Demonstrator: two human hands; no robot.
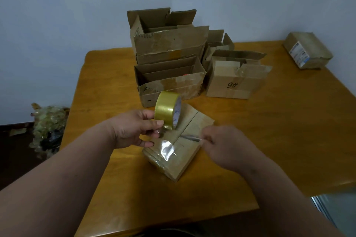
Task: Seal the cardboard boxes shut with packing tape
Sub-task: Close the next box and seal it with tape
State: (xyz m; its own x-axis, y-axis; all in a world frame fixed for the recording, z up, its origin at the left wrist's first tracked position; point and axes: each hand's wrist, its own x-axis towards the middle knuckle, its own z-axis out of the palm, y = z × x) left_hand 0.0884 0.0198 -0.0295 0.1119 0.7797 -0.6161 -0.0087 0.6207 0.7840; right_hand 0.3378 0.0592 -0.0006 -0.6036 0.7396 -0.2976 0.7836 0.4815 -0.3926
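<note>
A small closed cardboard box (185, 158) lies on the wooden table (269, 121) in front of me. My left hand (133, 129) grips a yellowish roll of packing tape (167, 109) just above the box's far left part. A clear strip of tape (167, 149) hangs from the roll down onto the box. My right hand (223, 146), blurred, holds a thin metal blade (190, 137) that points at the strip over the box's seam.
Several open cardboard boxes (169, 75) stand stacked behind, one marked "9#" (233, 82). A sealed parcel with a label (308, 52) lies at the table's far right. A heap of crumpled tape and plastic (48, 127) sits on the floor to the left.
</note>
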